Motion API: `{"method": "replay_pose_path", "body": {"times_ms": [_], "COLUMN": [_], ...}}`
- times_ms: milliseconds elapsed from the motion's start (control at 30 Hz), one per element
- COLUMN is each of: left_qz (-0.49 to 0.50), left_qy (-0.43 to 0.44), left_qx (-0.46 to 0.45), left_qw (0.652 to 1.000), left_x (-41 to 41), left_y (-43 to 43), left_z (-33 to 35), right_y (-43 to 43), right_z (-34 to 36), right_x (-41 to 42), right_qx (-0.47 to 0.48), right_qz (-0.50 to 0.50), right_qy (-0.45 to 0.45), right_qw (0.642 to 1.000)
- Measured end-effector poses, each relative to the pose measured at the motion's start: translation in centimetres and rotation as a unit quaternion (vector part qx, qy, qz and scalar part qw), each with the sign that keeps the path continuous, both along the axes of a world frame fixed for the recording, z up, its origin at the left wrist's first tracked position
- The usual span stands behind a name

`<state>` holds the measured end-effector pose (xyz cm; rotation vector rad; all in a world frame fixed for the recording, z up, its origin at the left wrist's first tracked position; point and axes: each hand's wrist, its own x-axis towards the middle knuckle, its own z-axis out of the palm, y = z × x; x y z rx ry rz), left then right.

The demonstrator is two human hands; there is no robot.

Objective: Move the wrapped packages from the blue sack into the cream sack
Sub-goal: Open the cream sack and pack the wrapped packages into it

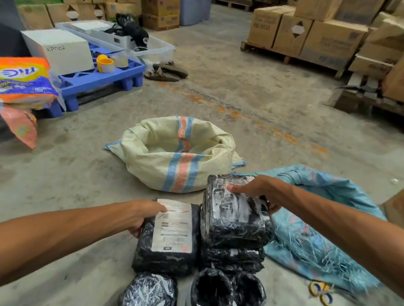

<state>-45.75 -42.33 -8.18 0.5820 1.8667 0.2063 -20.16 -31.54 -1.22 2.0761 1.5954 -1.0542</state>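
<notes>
Glossy plastic-wrapped packages (235, 214); woven cream sack (169, 164)

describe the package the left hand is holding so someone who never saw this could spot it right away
Find the cream sack with blue and red stripes on the concrete floor. Just in front of it the left hand grips a flat black wrapped package. Unlike its neighbours, it bears a large, clean white shipping label on top.

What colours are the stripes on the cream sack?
Blue and orange-red stripes run down the cream sack, clearest in the head view.
</notes>
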Motion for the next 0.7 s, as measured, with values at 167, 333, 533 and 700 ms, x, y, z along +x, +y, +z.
{"method": "replay_pose_path", "body": {"times_ms": [167,333,533,700], "left_qz": [0.055,0.103,0.104,0.143], "left_qy": [-0.017,-0.104,0.042,0.051], "left_qx": [0.044,0.084,0.192,0.288], "left_qw": [0.997,0.986,0.975,0.946], "left_x": [0.8,2.0,2.9,-0.6], "left_y": [-1.2,-1.2,-0.9,2.3], "left_z": [0.8,-0.3,0.8,4.5], "right_y": [-1.3,-2.7,-3.0,0.0], "right_z": [0.0,-0.5,-1.1,1.5], "right_x": [0.0,-1.1,-2.3,-3.1], "right_qx": [0.063,0.197,0.249,0.276], "right_qz": [-0.085,-0.119,-0.036,-0.003], "right_qy": [0.112,0.178,0.181,0.182], "right_qw": [0.988,0.957,0.951,0.944]}}
